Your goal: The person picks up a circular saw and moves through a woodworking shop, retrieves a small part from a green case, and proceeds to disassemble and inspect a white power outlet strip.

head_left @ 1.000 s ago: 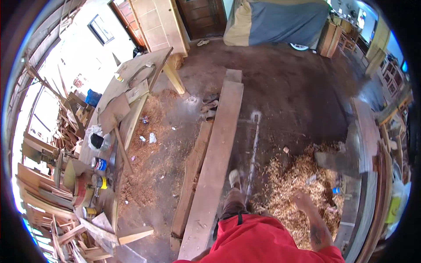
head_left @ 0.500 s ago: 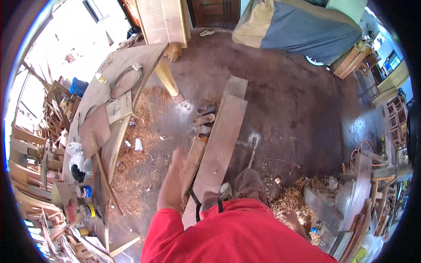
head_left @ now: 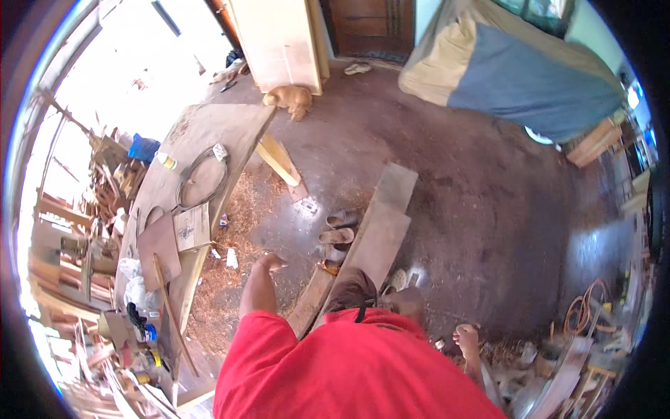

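Note:
My left hand (head_left: 269,261) is out over the floor between the bench and the planks, fingers loosely extended and holding nothing. My right hand (head_left: 466,338) hangs by my right hip, fingers curled with nothing visible in them. Under and ahead of me lie a long wide board (head_left: 384,248), another board (head_left: 399,183) at its far end, and a rough narrow timber (head_left: 307,307). Beside them sit worn shoes (head_left: 336,236). My legs are partly hidden by my red shirt.
A cluttered wooden bench (head_left: 209,119) with coiled cable runs along the left, beside scrap wood (head_left: 105,181). A dog (head_left: 293,99) is by leaning panels (head_left: 272,35). Ahead are a door (head_left: 370,24) and a covered vehicle (head_left: 516,84). Boards and a hose (head_left: 586,307) lie right.
I have moved forward along the board, so the shavings pile slid back under me. My left arm came into view and remains out ahead. My right hand now hangs closer beside me.

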Demonstrator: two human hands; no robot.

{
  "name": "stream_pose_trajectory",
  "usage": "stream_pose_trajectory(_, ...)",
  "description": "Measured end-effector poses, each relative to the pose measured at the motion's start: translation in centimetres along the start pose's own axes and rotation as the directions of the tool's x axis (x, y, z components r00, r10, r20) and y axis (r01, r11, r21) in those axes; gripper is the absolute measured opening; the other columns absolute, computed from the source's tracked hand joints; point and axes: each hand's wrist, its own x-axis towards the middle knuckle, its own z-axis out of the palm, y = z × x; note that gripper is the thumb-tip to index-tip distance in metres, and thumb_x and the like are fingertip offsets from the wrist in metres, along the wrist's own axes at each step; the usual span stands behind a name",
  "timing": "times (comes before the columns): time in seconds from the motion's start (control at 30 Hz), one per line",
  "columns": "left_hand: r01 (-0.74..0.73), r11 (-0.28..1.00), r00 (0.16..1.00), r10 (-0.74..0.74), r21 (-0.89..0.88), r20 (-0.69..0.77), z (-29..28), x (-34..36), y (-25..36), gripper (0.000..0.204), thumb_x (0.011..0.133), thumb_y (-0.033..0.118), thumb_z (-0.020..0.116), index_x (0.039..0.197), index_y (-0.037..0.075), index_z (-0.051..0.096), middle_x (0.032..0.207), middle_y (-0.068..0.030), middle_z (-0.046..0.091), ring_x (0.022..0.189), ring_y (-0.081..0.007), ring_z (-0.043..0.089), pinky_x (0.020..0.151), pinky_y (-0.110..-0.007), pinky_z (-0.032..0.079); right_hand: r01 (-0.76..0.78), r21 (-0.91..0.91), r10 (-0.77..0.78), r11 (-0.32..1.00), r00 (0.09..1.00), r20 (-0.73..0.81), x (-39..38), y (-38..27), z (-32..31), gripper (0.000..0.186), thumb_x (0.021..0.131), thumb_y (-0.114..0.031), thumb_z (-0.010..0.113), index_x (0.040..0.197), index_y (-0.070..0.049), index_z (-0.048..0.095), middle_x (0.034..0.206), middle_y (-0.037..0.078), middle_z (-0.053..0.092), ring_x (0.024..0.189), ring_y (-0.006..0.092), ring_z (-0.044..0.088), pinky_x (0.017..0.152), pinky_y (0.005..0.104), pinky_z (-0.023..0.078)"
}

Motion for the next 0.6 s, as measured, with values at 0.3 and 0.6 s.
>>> stream_pose_trajectory(0.3,0.036,0.999,0.628,-0.012,0.013,-0.778,-21.0,0.2,-1.8,0.061,0.074,0.032,0.080,0.124,0.004,0.063,0.130,-0.0271,0.062,0.123,-0.0408,0.059,0.101,-0.048,0.050,-0.152,-0.063,0.140,0.986,0.976,-0.167,6.2,-6.4,0.4,0.019,0.096,-0.024,0.066,0.091,-0.007,0.060,0.068,0.005,0.062,0.051,0.0151,0.058,0.041,0.0301,0.045)
stream_pose_trajectory(0.6,0.334,0.937,0.710,-0.321,-0.101,-0.627,-34.8,9.0,-3.3,0.125,0.077,0.051,0.083,0.162,0.010,0.003,0.164,-0.0184,0.025,0.152,-0.0362,0.021,0.122,-0.052,0.024,-0.026,-0.706,0.018,0.707,1.000,-0.019,11.0,-15.5,17.2,0.024,0.091,-0.025,0.065,0.084,-0.002,0.061,0.072,0.015,0.063,0.060,0.0283,0.060,0.053,0.0398,0.046)
